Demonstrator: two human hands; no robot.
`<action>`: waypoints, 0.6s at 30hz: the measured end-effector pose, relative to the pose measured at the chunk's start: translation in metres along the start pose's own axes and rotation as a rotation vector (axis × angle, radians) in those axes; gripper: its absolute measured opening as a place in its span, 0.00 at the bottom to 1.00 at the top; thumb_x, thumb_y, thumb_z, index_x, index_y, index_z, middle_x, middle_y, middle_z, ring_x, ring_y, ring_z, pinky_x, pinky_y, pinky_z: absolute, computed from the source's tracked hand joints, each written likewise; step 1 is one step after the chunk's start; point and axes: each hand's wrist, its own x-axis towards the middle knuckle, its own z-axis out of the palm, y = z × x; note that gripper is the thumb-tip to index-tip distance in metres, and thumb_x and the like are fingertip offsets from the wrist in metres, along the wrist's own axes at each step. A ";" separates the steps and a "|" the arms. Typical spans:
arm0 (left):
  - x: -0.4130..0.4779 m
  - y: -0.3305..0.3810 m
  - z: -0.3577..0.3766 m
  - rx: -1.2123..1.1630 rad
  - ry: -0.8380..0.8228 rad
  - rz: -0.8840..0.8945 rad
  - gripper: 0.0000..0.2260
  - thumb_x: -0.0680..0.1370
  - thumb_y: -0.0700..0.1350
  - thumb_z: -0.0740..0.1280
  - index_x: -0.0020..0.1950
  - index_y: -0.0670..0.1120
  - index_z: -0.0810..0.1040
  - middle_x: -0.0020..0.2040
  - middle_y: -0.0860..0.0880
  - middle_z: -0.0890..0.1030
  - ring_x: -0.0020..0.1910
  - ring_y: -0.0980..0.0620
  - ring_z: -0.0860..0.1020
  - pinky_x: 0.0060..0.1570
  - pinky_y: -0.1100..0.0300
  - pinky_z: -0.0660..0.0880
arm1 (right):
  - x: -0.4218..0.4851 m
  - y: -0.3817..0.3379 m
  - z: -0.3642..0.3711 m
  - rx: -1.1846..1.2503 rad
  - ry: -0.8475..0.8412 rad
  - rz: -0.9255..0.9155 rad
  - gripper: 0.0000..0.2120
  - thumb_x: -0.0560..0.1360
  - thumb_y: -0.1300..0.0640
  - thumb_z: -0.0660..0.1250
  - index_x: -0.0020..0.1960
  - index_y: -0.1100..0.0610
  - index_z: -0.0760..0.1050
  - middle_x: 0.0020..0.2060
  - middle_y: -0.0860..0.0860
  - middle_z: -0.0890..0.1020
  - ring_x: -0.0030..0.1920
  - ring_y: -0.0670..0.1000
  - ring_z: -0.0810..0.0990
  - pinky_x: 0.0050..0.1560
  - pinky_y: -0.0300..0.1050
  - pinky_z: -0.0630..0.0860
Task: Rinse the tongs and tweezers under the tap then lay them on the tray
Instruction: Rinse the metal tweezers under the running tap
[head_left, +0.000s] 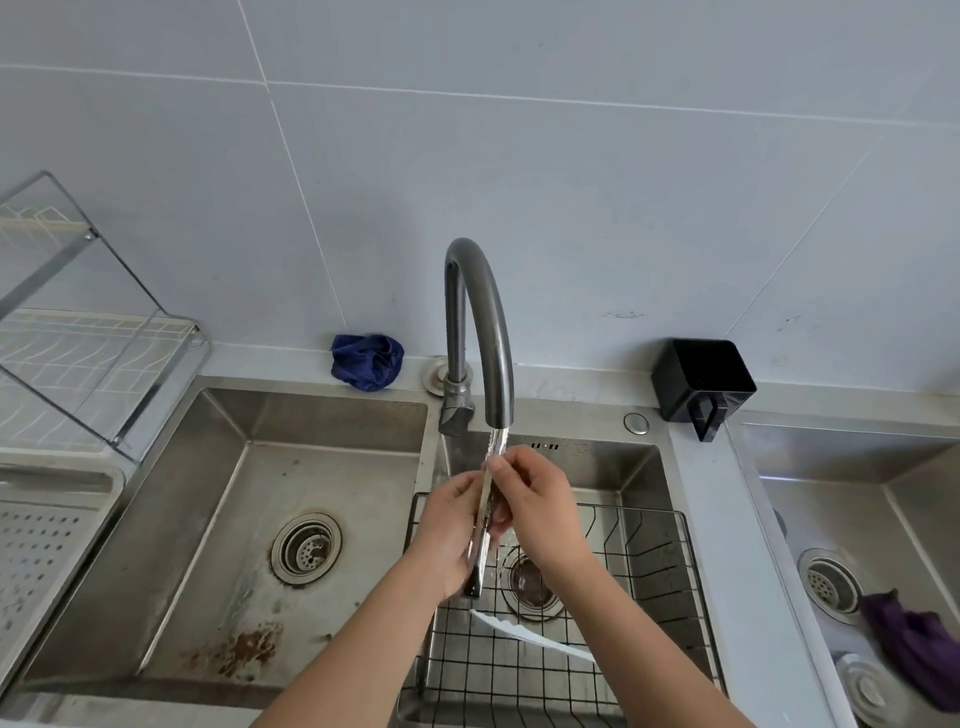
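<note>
We are in the rinsing step: at the centre of the frame both hands hold a slim metal tool (482, 525) upright in the stream from the tap (480, 322), and from its narrow shape we judge it to be the tongs or the tweezers, though we cannot tell which. The left hand (451, 530) is curled around its lower part, and the right hand (535, 506) pinches its upper end with the fingertips, just under the spout. Next we would need to turn it so the water reaches every side, then carry it to the perforated tray (47, 540) at the left edge of the frame. Below the hands a black wire basket (649, 582) sits in the middle sink basin, with a white strip lying in it. The steel surface holds a second basin to the left, stained near its front, and a third at the right edge. A blue cloth (368, 361) rests behind the tap, against a grey tiled wall.
</note>
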 end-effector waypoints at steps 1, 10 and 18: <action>0.001 0.001 0.000 -0.037 0.014 0.016 0.15 0.84 0.44 0.62 0.43 0.44 0.86 0.29 0.47 0.77 0.25 0.53 0.74 0.23 0.61 0.71 | 0.001 0.000 -0.002 0.007 -0.022 0.004 0.09 0.82 0.58 0.67 0.45 0.62 0.76 0.30 0.55 0.78 0.28 0.53 0.78 0.30 0.49 0.79; 0.007 0.012 -0.004 -0.028 0.024 0.011 0.11 0.81 0.41 0.63 0.48 0.45 0.85 0.31 0.47 0.78 0.26 0.52 0.73 0.26 0.61 0.68 | 0.001 0.000 -0.008 0.110 -0.118 0.048 0.10 0.83 0.63 0.64 0.48 0.63 0.83 0.35 0.57 0.85 0.35 0.58 0.84 0.42 0.56 0.85; -0.006 0.007 -0.021 0.044 -0.106 -0.157 0.15 0.81 0.50 0.65 0.50 0.39 0.83 0.33 0.41 0.80 0.26 0.46 0.75 0.25 0.58 0.71 | 0.019 0.004 -0.008 -0.108 0.076 -0.005 0.15 0.80 0.59 0.69 0.52 0.37 0.76 0.40 0.48 0.85 0.36 0.44 0.82 0.34 0.40 0.77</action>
